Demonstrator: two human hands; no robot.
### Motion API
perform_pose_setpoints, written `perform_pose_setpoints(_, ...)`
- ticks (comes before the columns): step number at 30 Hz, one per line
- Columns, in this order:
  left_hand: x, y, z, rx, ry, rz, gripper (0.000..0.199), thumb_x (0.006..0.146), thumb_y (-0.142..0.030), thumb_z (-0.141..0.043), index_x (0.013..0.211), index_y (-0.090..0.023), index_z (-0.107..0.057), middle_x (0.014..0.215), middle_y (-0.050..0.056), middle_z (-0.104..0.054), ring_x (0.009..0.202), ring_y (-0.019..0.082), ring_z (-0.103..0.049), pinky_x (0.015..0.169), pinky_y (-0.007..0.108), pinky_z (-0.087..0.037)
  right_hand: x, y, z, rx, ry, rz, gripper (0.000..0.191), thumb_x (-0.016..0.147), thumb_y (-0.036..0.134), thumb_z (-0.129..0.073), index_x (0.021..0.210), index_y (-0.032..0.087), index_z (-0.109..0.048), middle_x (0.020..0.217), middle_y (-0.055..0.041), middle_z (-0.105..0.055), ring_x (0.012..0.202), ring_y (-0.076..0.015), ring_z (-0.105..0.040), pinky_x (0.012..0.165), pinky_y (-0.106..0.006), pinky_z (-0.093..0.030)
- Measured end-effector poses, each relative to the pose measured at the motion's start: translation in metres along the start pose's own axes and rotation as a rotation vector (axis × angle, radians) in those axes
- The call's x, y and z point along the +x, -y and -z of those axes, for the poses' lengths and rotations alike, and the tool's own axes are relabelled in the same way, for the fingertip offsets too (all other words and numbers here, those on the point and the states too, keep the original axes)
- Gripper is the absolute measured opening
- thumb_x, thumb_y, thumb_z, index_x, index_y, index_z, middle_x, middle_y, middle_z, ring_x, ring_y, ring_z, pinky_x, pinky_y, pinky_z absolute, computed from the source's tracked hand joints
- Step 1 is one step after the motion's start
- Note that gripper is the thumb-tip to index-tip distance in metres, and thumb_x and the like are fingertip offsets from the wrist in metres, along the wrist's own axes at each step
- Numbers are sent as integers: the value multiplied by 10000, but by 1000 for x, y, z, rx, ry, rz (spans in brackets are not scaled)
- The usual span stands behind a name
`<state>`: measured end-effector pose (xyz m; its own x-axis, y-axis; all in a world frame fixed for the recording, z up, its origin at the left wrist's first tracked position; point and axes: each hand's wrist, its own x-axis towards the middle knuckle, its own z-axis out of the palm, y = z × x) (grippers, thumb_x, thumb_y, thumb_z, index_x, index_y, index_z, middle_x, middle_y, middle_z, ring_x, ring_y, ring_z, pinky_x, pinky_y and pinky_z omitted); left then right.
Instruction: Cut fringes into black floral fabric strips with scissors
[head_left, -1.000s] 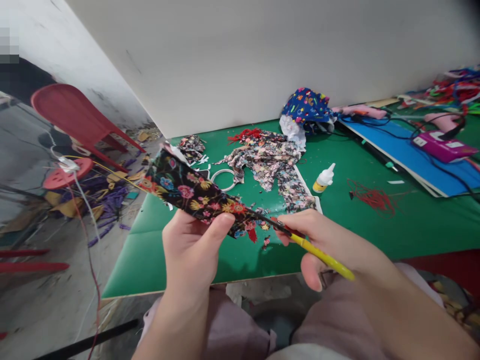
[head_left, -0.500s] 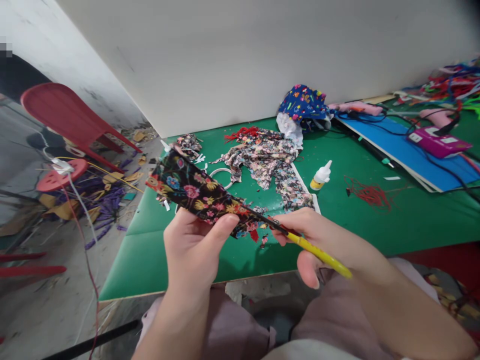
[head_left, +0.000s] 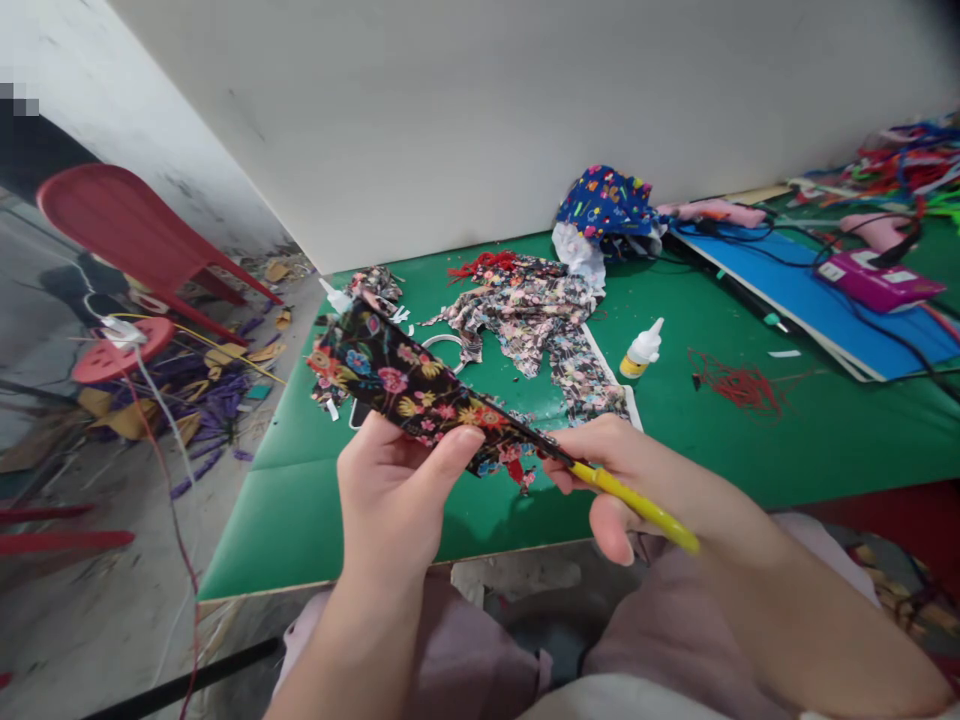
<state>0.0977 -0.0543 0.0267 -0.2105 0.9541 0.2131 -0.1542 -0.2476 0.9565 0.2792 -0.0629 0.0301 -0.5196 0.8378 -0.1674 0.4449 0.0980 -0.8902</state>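
Note:
My left hand (head_left: pixel 394 485) pinches a strip of black floral fabric (head_left: pixel 394 380), thumb on top and fingers hidden beneath. The strip slants from the upper left down toward my right hand (head_left: pixel 611 470). That hand grips a pair of scissors with yellow handles (head_left: pixel 637 505); the dark blades lie along the strip's upper right edge. How far the blades are apart cannot be made out. Below the fabric, small floral scraps (head_left: pixel 525 478) lie on the table. Behind it are more crumpled floral cloth (head_left: pixel 525 310) and a white ring (head_left: pixel 444 354).
On the green table (head_left: pixel 750 450) stands a small glue bottle (head_left: pixel 642 350), left of tangled red thread (head_left: pixel 742 388). Blue patterned cloth (head_left: pixel 607 210), a blue board (head_left: pixel 817 300) and pink glue guns (head_left: pixel 874 232) lie farther back. A red chair (head_left: pixel 135 220) stands at left.
The fabric and my left hand have shifted slightly right. My right hand and the scissors have moved a little to the left.

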Motion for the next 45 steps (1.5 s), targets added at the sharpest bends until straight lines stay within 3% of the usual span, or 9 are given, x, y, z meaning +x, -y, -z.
perform_pose_setpoints(10,1,1,1,12,-11,-4,196,599,-316,-818,734,-280,-681,686,-58,-672,646,136,-616,631,265,-496,0,0,-2,40,-23,-13,481,825,572,-450,560,174,-406,525,41,-346,482,-66,-363,439,-216,-167)
perform_pose_setpoints(21,0,-2,-1,-4,-15,1,203,599,-312,-820,756,-296,-692,700,-67,-683,646,133,-624,637,268,-497,1,-4,-3,21,-74,22,515,807,601,-463,525,174,-408,527,37,-352,479,-69,-353,440,-227,-172)
perform_pose_setpoints(27,1,1,2,-28,13,-23,189,614,-297,-816,763,-283,-702,697,-82,-685,649,92,-611,594,200,-485,2,-5,-4,10,-73,7,487,798,576,-491,532,174,-421,531,35,-382,485,-72,-386,448,-225,-183)
perform_pose_setpoints(33,5,8,9,-33,99,-81,156,672,-246,-781,806,-258,-702,746,-78,-703,685,75,-620,623,173,-506,4,-9,-5,-45,-71,61,508,802,598,-467,523,177,-408,491,37,-374,486,-75,-366,454,-230,-174)
perform_pose_setpoints(42,4,7,10,-35,108,-84,150,675,-238,-779,804,-262,-706,749,-86,-716,673,64,-636,618,144,-521,3,-13,-6,-89,-112,129,520,759,599,-537,500,177,-375,438,42,-417,460,-63,-284,441,-237,-151)
perform_pose_setpoints(45,4,8,9,-35,100,-91,155,675,-242,-779,811,-258,-707,751,-79,-714,676,67,-636,622,146,-521,4,-16,-7,-106,-140,148,579,714,695,-525,501,170,-411,460,40,-426,474,-64,-282,442,-234,-159)
